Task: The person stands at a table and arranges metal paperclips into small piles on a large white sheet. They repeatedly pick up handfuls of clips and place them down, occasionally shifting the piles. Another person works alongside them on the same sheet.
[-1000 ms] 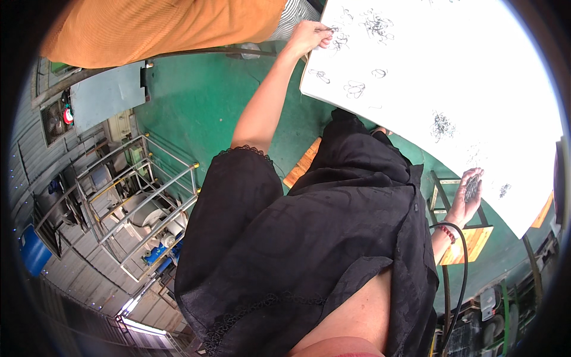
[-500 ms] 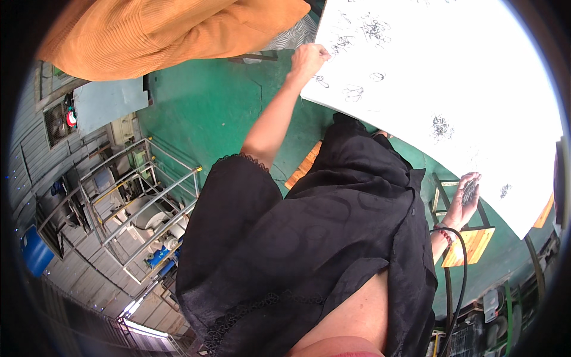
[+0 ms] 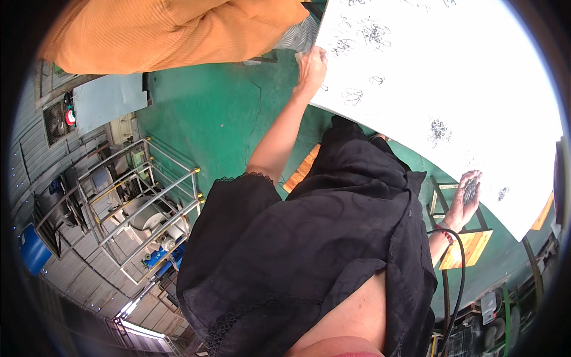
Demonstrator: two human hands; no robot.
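Observation:
My left hand is at the left edge of the white tabletop, its fingers curled together. Whatever they hold, if anything, is too small or hidden to make out. Beside it lie loose piles of thin black loops, like rubber rings, and a smaller group of loops nearer to me. My right hand is by the table's near edge, palm turned up, cradling a bunch of thin dark rings. Another pile of black rings lies on the table beyond it, and a small cluster to its right.
A person in an orange corduroy garment is close at the upper left. Wooden stools stand under and beside the table. A metal pipe frame stands at left on the green floor. A black cable hangs by my right forearm.
My left hand has drawn back slightly from over the tabletop to its left edge, and its wrist has turned. The right hand stays almost still with its rings. The orange garment has shifted a little.

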